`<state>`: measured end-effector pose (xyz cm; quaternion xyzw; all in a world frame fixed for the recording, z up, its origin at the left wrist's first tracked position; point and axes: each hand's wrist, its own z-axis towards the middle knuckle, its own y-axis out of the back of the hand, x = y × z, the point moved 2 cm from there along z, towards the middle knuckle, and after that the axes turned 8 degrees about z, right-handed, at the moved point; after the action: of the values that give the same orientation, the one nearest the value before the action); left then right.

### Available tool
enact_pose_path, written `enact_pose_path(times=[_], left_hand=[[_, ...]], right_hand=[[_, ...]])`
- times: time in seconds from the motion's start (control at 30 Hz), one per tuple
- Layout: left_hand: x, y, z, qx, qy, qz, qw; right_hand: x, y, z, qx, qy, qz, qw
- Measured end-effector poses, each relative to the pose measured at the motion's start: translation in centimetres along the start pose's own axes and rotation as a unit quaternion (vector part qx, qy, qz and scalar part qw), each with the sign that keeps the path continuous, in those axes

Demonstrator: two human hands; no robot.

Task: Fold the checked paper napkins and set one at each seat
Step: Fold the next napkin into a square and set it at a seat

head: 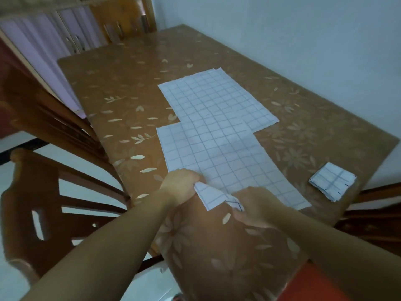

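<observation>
A white checked paper napkin (217, 155) lies flat on the brown flowered table (130, 88) in front of me. Its near edge is lifted and curled into a small flap. My left hand (180, 185) pinches the left end of that flap. My right hand (258, 205) grips its right end. A second open checked napkin (214, 94) lies further back, partly overlapped by the first. A small folded napkin (333, 181) sits near the table's right edge.
Wooden chairs stand along the left side (43, 192) and at the right edge (368, 213). A white wall runs behind the table on the right. Cupboards with pale doors (43, 35) stand at the far left.
</observation>
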<state>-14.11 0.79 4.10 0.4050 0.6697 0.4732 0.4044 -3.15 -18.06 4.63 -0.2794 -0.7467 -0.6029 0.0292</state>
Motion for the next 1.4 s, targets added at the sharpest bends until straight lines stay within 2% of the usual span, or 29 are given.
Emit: enact_pose_path(times=[0.07,0.2,0.27,0.33,0.47,0.6,0.67,0.73,0.83,0.9,1.03,1.17,1.3,1.4], left_hand=[[0.5,-1.3,-0.8,0.021,0.002,-0.001,1.0],[2.5,-3.5,-3.0,0.16,-0.008,-0.015,0.987],[3.2,-3.8,-4.2,0.198,-0.027,-0.013,0.98],[3.7,-3.8,-4.7,0.193,-0.042,-0.021,0.98],[2.8,-4.1,-4.5,0.108,-0.024,-0.04,0.993],[-0.1,-5.1,-3.7,0.059,0.002,-0.113,0.992],[-1.1,-5.2,-2.7,0.072,0.036,-0.199,0.977],[-1.7,-5.0,-1.6,0.092,0.064,-0.261,0.959],[-2.3,-5.4,0.0,0.076,0.033,-0.22,0.972],[-2.5,-6.3,0.9,0.051,0.008,-0.194,0.98],[-3.1,-6.7,2.4,0.05,0.021,-0.243,0.969],[-2.6,-6.6,3.8,0.019,-0.015,-0.116,0.993],[-2.6,-7.2,4.1,0.021,-0.047,-0.041,0.998],[-2.0,-7.5,4.4,-0.003,-0.017,-0.091,0.996]], right_hand=[[1.2,-1.4,-1.0,0.041,-0.005,-0.002,0.999],[3.9,-4.4,-2.2,0.116,-0.021,-0.001,0.993],[5.5,-5.9,-2.4,0.143,-0.028,0.011,0.989],[7.1,-7.1,-2.3,0.162,-0.021,0.009,0.987],[8.1,-8.4,-2.4,0.185,-0.029,0.013,0.982],[7.2,-8.2,-2.8,0.217,-0.086,0.14,0.962],[5.6,-7.6,-2.4,0.165,-0.116,0.182,0.962],[2.7,-6.8,-2.0,0.038,-0.17,0.189,0.967],[-1.8,-6.6,-2.0,-0.14,-0.203,0.151,0.957],[-3.8,-6.7,-1.7,-0.202,-0.185,0.138,0.952],[-5.8,-7.4,-0.6,-0.196,-0.162,0.068,0.965],[-6.5,-8.9,-0.3,-0.183,-0.15,-0.004,0.972],[-7.1,-9.3,0.0,-0.185,-0.153,0.006,0.971],[-7.6,-8.7,0.2,-0.238,-0.141,0.035,0.96]])
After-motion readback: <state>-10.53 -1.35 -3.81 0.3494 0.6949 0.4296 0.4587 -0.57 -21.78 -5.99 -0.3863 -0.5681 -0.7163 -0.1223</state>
